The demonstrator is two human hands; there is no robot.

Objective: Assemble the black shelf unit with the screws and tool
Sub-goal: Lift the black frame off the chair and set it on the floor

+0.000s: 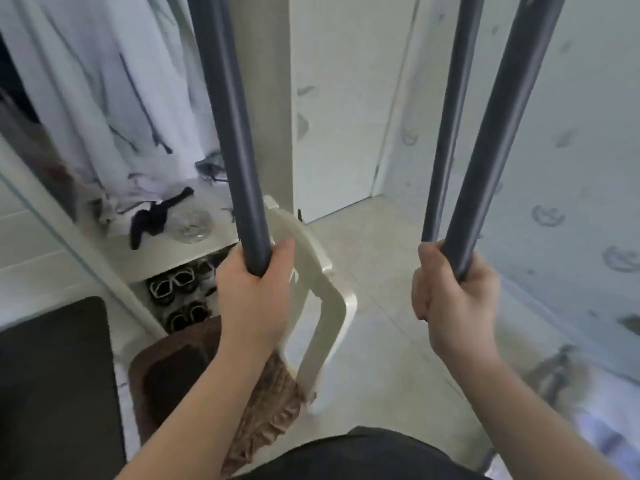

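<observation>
Head view, left hand [254, 289] grips pole [235, 133], right hand [453, 299] grips pole pair [491, 150], shelved shoes [171, 287]

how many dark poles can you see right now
3. Left pole in the left hand; near pole and far pole together in the right hand. More may be off-frame.

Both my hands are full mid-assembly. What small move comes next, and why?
Probably lower the pair of poles in the right hand onto the tiled floor. The left hand grips a single pole, the right grips two, and no screws or tool are in view, so a hand likely needs freeing first.
</observation>
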